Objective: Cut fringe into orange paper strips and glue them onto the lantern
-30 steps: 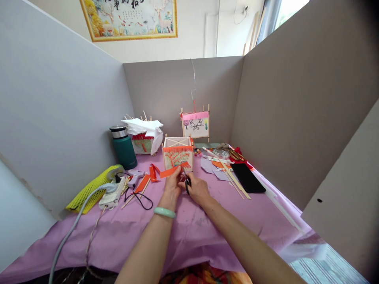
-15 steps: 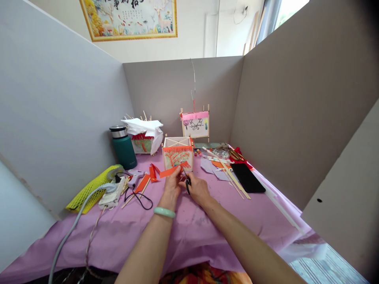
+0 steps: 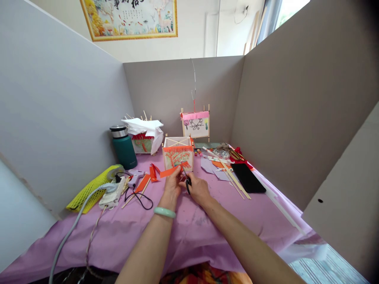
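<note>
My left hand (image 3: 173,183) is closed on an orange paper strip (image 3: 168,172), pinching it near its middle; the strip's right end is cut into a fringe. In my right hand (image 3: 199,190) is a pair of scissors (image 3: 188,182) with black handles, its blades pointing up at the strip's edge. Just behind the hands stands a square lantern (image 3: 178,156) framed with sticks, with a tree drawing and an orange fringe along its top. My fingers partly hide the scissor handles.
On the left are a green thermos (image 3: 124,149), a power strip (image 3: 112,195), a glue gun (image 3: 135,177) and orange paper scraps (image 3: 143,183). To the right lie a black phone (image 3: 248,178) and wooden sticks (image 3: 233,181). A second lantern (image 3: 196,125) hangs behind. Grey panels surround the table.
</note>
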{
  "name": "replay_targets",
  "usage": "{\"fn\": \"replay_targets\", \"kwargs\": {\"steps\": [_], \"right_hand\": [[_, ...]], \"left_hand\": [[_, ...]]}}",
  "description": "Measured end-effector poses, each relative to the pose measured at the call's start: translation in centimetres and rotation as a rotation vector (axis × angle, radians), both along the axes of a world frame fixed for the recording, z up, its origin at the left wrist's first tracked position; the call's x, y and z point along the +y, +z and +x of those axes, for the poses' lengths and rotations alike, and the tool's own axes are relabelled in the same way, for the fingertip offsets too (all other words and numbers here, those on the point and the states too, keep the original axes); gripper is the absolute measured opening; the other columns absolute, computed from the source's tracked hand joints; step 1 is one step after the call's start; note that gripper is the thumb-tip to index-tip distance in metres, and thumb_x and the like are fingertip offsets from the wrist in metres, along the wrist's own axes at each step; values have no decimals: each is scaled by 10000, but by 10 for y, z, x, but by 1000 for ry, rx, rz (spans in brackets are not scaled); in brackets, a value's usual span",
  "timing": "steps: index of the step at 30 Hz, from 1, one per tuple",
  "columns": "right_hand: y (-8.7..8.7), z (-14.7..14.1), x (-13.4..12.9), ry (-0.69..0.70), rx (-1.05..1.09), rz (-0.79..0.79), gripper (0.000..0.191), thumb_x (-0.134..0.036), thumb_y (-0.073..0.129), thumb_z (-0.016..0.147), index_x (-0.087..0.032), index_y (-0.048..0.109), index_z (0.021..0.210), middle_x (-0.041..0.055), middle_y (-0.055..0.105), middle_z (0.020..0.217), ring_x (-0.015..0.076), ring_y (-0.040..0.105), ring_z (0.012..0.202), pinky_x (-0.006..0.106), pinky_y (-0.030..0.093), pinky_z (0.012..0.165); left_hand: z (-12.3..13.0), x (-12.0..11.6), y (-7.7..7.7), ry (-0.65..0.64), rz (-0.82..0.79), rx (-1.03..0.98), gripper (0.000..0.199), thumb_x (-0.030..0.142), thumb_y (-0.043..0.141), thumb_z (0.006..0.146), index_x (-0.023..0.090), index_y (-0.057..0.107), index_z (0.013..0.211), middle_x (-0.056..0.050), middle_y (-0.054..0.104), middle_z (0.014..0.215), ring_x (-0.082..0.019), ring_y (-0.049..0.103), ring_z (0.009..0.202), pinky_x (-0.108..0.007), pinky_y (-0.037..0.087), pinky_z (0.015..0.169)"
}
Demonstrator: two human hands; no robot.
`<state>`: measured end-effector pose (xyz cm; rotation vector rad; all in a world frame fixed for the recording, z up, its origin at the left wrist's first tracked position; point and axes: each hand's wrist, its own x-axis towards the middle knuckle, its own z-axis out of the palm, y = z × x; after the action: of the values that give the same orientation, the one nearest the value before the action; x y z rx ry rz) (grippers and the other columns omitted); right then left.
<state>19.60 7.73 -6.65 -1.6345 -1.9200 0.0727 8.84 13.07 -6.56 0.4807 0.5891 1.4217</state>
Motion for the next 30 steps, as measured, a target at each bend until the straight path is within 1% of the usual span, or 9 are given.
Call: {"fn": "replay_targets", "kwargs": {"steps": [11,17,23,30], "right_hand": [[-1,0,-2,44,14,39,364,-546,514,902,-238,579,1083,20,727,910,178,671,803,248,369,653],[-2,0,-2,50,17,40,361,-538,523,897,-245,580,1100,15,725,896,177,668,804,245,371,663],[-3,0,-2,62,20,47,350,-538,504,908,-246,583,1085,12,724,887,176,667,791,245,361,651],[-1,0,-3,57,9,23,341,-519,497,923,-239,580,1100,21,728,926,175,669,822,245,364,664]], "left_hand": [[-1,4,-2,43,-3,-62,292,235,851,583,149,627,750,41,591,582,-71,522,479,-207,416,492],[0,4,-2,62,-1,-60,266,243,834,612,157,634,764,27,610,606,-90,554,518,-215,444,520],[1,3,-2,62,-15,-63,260,228,836,606,154,638,756,22,611,607,-95,558,522,-219,445,519],[0,5,-4,48,-6,-42,288,243,851,587,151,634,752,28,601,600,-87,549,506,-219,434,507]]}}
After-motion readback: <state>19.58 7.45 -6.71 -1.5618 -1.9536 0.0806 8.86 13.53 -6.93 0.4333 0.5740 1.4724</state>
